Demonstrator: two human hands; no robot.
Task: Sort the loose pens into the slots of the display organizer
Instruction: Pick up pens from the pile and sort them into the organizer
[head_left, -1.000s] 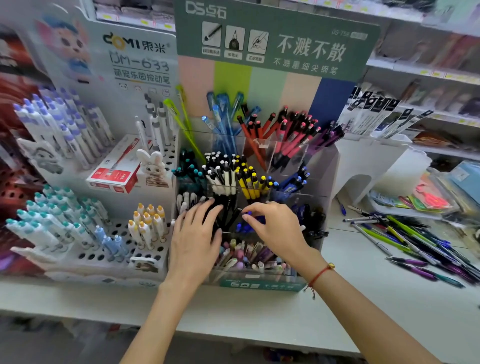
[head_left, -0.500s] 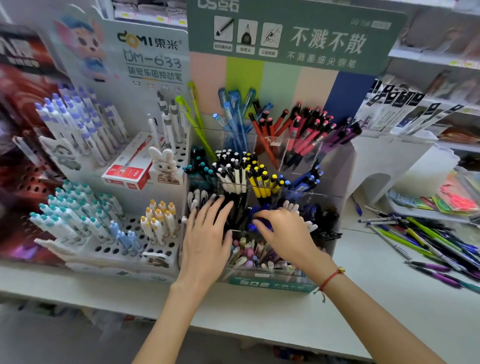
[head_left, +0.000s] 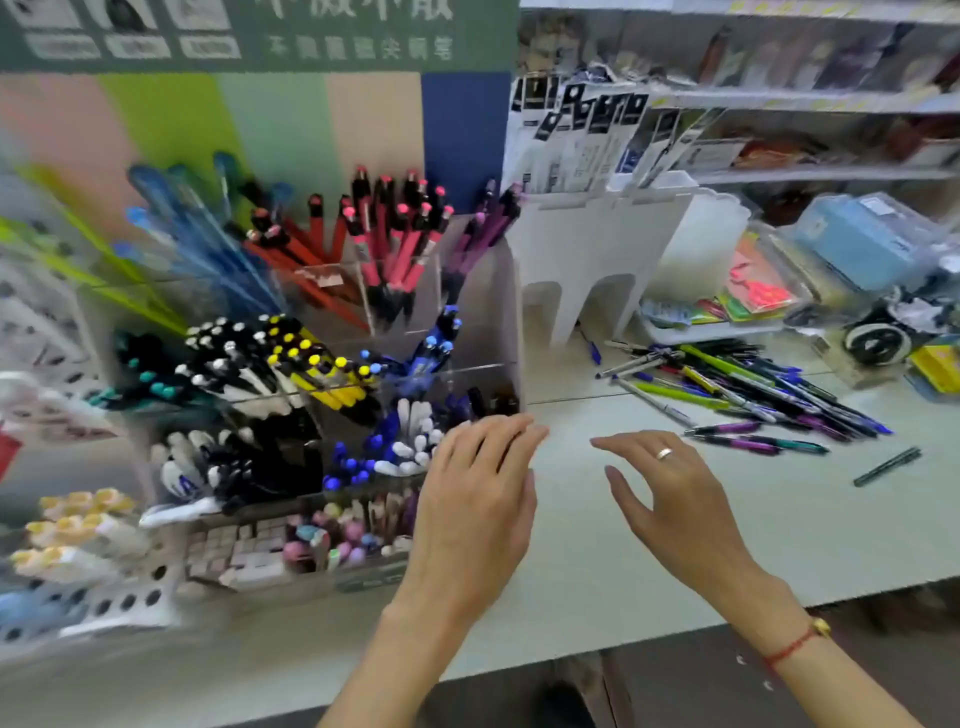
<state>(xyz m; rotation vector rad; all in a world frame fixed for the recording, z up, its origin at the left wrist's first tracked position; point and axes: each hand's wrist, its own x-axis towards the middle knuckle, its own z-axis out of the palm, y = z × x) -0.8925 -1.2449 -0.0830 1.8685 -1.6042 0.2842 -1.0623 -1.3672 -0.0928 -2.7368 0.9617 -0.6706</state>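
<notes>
Both my hands are empty now, fingers loose and spread: left hand hovers at the right edge of the display organizer, right hand over the bare table. The loose pens lie in a tangled heap beyond my right fingertips, w/ one dark pen apart, more to the right. They look light, stiff, smooth plastic, so prob. roll easily; I think best to pinch one at mid-barrel, approx. the balance point.
</notes>
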